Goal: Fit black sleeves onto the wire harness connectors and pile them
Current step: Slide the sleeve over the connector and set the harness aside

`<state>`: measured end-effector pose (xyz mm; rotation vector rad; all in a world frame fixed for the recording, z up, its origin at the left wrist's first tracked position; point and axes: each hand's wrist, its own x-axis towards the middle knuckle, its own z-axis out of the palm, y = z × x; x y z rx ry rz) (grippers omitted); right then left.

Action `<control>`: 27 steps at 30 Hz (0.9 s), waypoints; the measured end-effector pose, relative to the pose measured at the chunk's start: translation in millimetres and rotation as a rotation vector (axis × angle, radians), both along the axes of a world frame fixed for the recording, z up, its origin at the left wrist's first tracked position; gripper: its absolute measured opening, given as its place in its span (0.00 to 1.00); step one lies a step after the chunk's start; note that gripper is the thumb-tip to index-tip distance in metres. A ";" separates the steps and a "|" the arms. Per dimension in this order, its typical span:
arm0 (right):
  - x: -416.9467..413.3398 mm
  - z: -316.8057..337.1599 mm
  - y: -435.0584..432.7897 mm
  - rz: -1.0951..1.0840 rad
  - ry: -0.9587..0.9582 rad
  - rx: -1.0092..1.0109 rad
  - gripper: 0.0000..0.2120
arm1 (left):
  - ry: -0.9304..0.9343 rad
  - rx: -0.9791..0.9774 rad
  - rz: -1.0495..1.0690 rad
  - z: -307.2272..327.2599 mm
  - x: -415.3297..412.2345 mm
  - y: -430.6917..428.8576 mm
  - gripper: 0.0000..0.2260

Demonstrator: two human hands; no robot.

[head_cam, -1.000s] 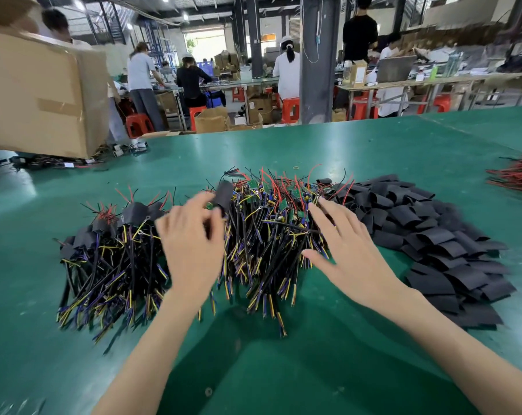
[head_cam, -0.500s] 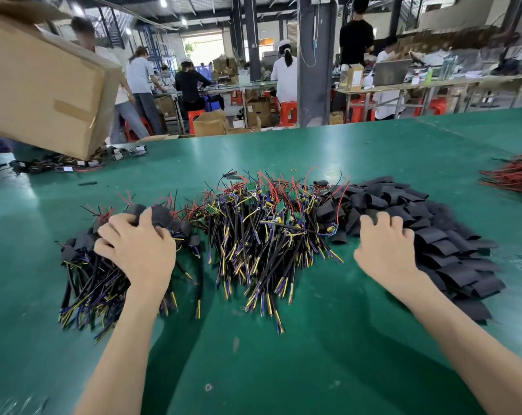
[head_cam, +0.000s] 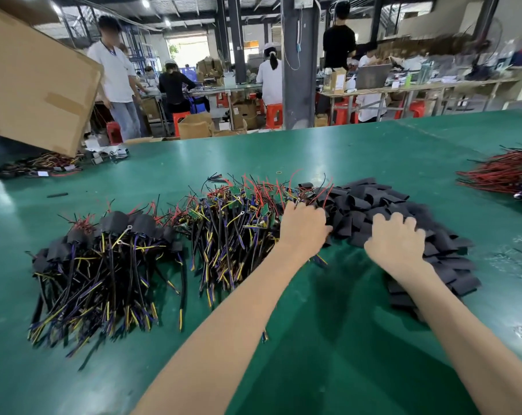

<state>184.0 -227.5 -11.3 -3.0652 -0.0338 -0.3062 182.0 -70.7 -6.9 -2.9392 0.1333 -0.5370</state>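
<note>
Three piles lie in a row on the green table (head_cam: 313, 339). At the left are wire harnesses with black sleeves fitted (head_cam: 104, 265). In the middle are bare harnesses with green boards (head_cam: 236, 226). At the right lies a heap of loose black sleeves (head_cam: 382, 202). My left hand (head_cam: 303, 226) is at the right edge of the bare harness pile, its fingers curled down into the wires. My right hand (head_cam: 396, 241) lies on the sleeve heap with its fingers curled into the sleeves. The fingertips of both hands are hidden.
A cardboard box (head_cam: 35, 82) is held tilted over the table's far left, above more harnesses (head_cam: 44, 166). A bundle of red wires (head_cam: 505, 175) lies at the right edge. Several people work at benches beyond the table.
My left hand has left the sleeved pile and crossed right to the edge of the bare harness pile. My right hand stays on the sleeve heap. The cardboard box has tilted further.
</note>
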 end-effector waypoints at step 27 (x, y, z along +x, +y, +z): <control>28.1 -36.2 25.2 0.395 0.025 -0.078 0.24 | -0.198 -0.023 0.079 12.9 -100.4 106.3 0.24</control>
